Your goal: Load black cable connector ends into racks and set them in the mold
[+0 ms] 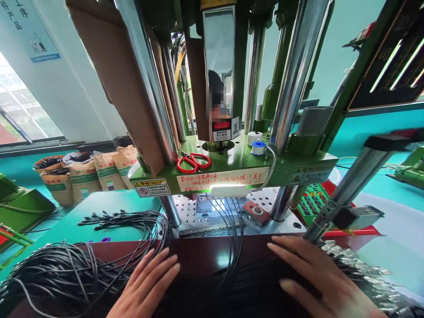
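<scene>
My left hand (147, 282) lies flat with its fingers stretched out on the dark front ledge, beside a thick bundle of black cables (66, 269). My right hand (313, 276) rests flat too, fingers spread, on dark material at the right. Neither hand holds anything. Between them several thin black wires (232, 225) run from the ledge into the mould area (212, 212) of a green vertical press (232, 170).
Red-handled scissors (193, 162) and two small tape rolls (256, 147) sit on the press's green platen. Chrome columns (291, 75) rise around it. Small metal parts (364, 274) lie at the right. Sacks (82, 174) stand at the back left. A keypad panel (311, 198) is right of the mould.
</scene>
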Tool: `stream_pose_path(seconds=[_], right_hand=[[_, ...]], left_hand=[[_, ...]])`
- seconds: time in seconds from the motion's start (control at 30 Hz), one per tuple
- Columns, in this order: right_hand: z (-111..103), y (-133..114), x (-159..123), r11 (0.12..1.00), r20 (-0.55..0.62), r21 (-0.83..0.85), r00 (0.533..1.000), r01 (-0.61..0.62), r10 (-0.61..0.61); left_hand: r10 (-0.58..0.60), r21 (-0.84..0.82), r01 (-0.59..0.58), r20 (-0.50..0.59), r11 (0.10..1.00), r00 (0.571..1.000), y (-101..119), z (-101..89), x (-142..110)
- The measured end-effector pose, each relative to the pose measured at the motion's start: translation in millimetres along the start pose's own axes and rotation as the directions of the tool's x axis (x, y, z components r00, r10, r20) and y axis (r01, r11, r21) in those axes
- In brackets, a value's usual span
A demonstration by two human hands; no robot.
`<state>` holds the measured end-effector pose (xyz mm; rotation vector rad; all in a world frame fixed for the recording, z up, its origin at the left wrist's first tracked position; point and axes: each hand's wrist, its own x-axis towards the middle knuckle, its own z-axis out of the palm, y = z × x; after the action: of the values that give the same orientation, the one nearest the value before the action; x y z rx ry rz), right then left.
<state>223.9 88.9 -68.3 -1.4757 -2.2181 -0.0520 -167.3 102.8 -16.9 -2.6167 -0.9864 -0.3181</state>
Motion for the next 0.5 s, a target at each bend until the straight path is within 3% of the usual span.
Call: stream_pose_path(seconds=[0.1,0.27,0.37,0.5], right_hand=[[-3,-29,52,0.993,-0.096,0.102,0.994,-0.051,0.061],[19,-66,142,0.998,0.052,0.017,0.997,-0.065,0.064],[32,-74,171,0.995,0.082,-0.046,0.992,-0.091,0.095],[40,-76,186,0.984,0.116,-0.132,0.984,-0.119,0.134]], left_hand=[[-0.157,-0.053,0.156,-0.014,0.986,0.987,-2,12.1,52],[-0.204,-0.078,0.214,0.121,0.974,0.971,-16,62.5,143],[-0.239,-0.058,0.246,0.100,0.968,0.966,-18,81.1,169],[-0.279,-0.035,0.282,0.080,0.959,0.957,-19,90.7,178]])
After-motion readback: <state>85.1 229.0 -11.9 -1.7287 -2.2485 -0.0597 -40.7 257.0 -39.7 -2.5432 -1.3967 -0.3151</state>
